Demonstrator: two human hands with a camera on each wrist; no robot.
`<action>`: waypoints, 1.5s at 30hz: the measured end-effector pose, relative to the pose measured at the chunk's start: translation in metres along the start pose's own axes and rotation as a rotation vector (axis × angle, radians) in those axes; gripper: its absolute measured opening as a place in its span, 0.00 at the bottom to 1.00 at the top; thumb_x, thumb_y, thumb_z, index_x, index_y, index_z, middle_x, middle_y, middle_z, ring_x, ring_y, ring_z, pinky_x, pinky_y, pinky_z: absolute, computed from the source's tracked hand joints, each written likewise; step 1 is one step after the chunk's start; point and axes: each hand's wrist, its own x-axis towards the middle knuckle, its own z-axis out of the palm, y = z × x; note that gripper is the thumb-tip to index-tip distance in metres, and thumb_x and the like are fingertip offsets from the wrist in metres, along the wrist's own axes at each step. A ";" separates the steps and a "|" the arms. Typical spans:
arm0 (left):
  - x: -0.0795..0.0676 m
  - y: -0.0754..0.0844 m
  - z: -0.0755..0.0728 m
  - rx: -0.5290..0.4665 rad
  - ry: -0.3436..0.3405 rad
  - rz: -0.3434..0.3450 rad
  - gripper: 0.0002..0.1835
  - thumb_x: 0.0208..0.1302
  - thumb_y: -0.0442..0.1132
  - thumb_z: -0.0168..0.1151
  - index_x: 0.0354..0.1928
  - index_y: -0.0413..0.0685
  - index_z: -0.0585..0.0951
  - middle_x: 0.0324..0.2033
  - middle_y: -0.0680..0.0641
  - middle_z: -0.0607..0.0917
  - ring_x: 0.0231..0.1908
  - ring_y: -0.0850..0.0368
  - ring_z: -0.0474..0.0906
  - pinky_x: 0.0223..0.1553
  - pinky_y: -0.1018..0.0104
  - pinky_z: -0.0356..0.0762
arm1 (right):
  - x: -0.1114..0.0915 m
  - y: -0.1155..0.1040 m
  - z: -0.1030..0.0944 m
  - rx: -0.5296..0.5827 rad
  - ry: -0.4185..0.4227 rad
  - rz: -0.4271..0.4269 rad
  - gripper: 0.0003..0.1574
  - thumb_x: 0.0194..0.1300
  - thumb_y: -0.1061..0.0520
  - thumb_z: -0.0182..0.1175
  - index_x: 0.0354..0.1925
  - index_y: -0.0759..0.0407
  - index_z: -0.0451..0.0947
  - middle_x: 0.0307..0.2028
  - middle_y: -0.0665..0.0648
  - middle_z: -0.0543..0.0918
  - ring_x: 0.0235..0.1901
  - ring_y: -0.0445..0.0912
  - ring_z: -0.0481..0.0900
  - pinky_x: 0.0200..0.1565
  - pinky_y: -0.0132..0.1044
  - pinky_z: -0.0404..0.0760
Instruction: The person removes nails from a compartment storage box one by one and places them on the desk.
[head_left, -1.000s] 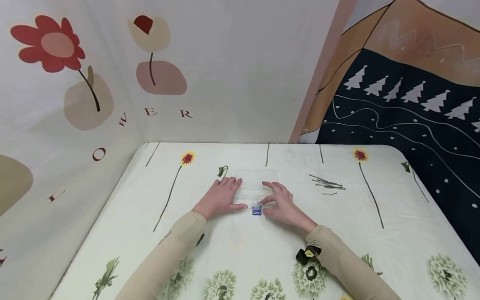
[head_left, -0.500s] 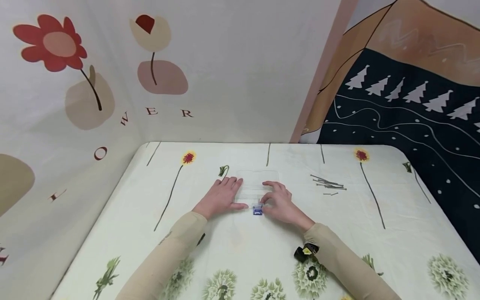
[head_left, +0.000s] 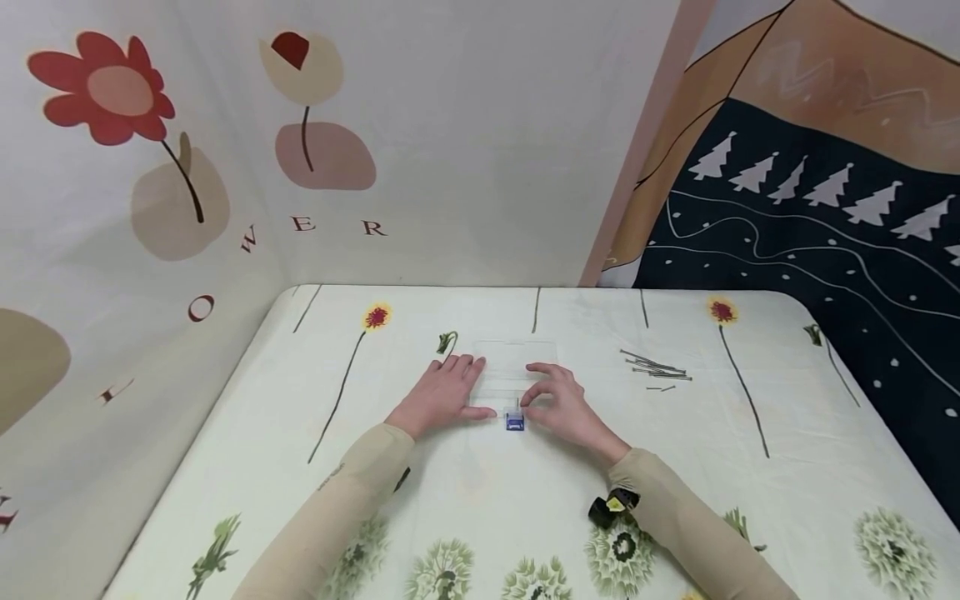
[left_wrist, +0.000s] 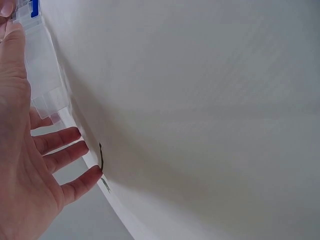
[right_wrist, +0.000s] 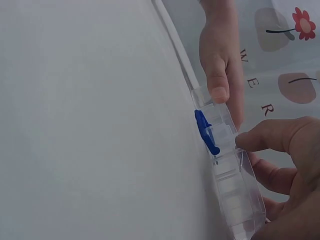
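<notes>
A clear plastic compartment box (head_left: 517, 354) with a blue latch (head_left: 514, 422) on its near side lies on the table. My left hand (head_left: 444, 392) rests on its left end, fingers straight and spread; the left wrist view shows the thumb along the box wall (left_wrist: 45, 65). My right hand (head_left: 561, 406) is at the box beside the latch, thumb and forefinger bent with their tips close together. A thin upright line stands next to those tips. In the right wrist view a fingertip (right_wrist: 241, 141) meets the box rim; anything between the tips is hidden.
Several long nails (head_left: 654, 367) lie loosely bunched right of the box, with shorter ones (head_left: 660, 388) just below them. A flower-print cloth (head_left: 465, 500) covers the table, and patterned cloth (head_left: 480, 142) hangs behind it.
My right thumb and forefinger have drawn together beside the latch; a second ago they were further apart. The left hand and box stay in place.
</notes>
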 end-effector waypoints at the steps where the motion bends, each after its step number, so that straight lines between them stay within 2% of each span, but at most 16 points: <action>1: 0.000 0.000 0.000 0.001 -0.001 0.001 0.50 0.59 0.74 0.50 0.71 0.41 0.62 0.62 0.39 0.69 0.61 0.43 0.65 0.57 0.44 0.65 | 0.000 0.000 0.000 0.002 0.006 0.003 0.05 0.52 0.63 0.68 0.24 0.53 0.83 0.61 0.61 0.71 0.65 0.64 0.56 0.59 0.66 0.49; 6: -0.001 0.000 0.000 -0.004 0.009 0.001 0.50 0.59 0.74 0.50 0.71 0.41 0.62 0.62 0.39 0.69 0.61 0.43 0.65 0.57 0.43 0.65 | 0.000 0.000 0.002 0.022 0.042 0.012 0.06 0.53 0.63 0.68 0.24 0.52 0.83 0.60 0.61 0.73 0.64 0.63 0.58 0.59 0.65 0.50; 13: -0.001 0.000 0.000 0.007 -0.006 -0.003 0.51 0.60 0.74 0.49 0.71 0.41 0.61 0.62 0.39 0.69 0.61 0.43 0.65 0.58 0.44 0.64 | 0.001 0.003 -0.002 0.135 0.121 0.012 0.05 0.54 0.66 0.66 0.27 0.57 0.83 0.51 0.61 0.77 0.57 0.61 0.64 0.58 0.57 0.58; 18: -0.001 0.001 -0.001 0.009 -0.005 -0.008 0.51 0.59 0.74 0.49 0.71 0.41 0.62 0.62 0.39 0.69 0.61 0.43 0.65 0.58 0.44 0.64 | 0.001 0.006 -0.009 0.144 0.145 -0.006 0.06 0.53 0.68 0.67 0.29 0.59 0.83 0.46 0.60 0.80 0.53 0.59 0.68 0.57 0.55 0.60; 25: -0.001 0.002 -0.002 -0.006 -0.018 -0.005 0.51 0.60 0.74 0.48 0.72 0.41 0.60 0.64 0.39 0.67 0.63 0.43 0.63 0.60 0.43 0.62 | -0.003 0.016 -0.026 0.195 0.147 0.021 0.06 0.57 0.68 0.64 0.34 0.61 0.81 0.39 0.57 0.82 0.50 0.55 0.75 0.60 0.52 0.62; 35: -0.003 0.001 -0.002 0.000 0.011 0.001 0.50 0.60 0.74 0.49 0.71 0.41 0.62 0.62 0.40 0.69 0.61 0.44 0.64 0.57 0.43 0.64 | -0.013 0.031 -0.052 0.169 0.195 0.060 0.05 0.59 0.66 0.64 0.36 0.61 0.81 0.40 0.58 0.81 0.50 0.55 0.75 0.58 0.51 0.65; 45: -0.001 0.001 0.000 0.013 0.015 0.011 0.50 0.60 0.74 0.48 0.71 0.41 0.61 0.62 0.40 0.69 0.61 0.45 0.65 0.57 0.44 0.64 | -0.024 0.046 -0.068 0.134 0.244 0.064 0.04 0.59 0.67 0.64 0.36 0.64 0.81 0.38 0.60 0.81 0.46 0.55 0.76 0.55 0.50 0.66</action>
